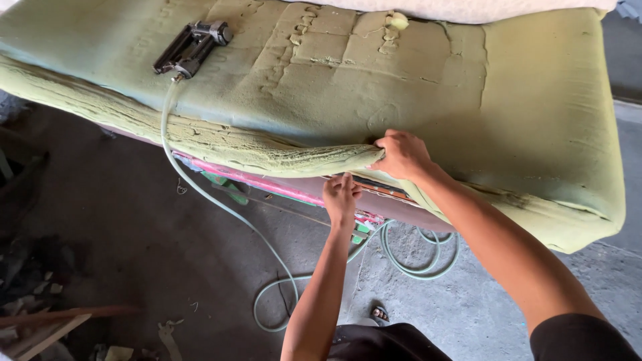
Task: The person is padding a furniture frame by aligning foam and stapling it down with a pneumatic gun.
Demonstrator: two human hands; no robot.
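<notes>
One large slab of green foam padding (401, 87) covers a furniture frame and fills the upper picture; its front edge hangs over the frame as a thick, rough lip. Under that lip shows one long frame rail (267, 184) with pink and green strips along it. The concrete floor (134, 241) lies below, with one pale green air hose (221, 207) running down from the foam and ending in several loose coils beside the frame. One black pneumatic stapler (192, 48) lies on top of the foam at the upper left, well apart from both hands, joined to the hose. Scrap wood pieces (47, 321) lie at the lower left.

The right hand (401, 155) has its grip closed on the foam's front lip, pinching it and lifting it off the rail. The left hand (341, 197) is just below, fingers curled up under the lip against the rail; whether it grasps anything I cannot tell.
</notes>
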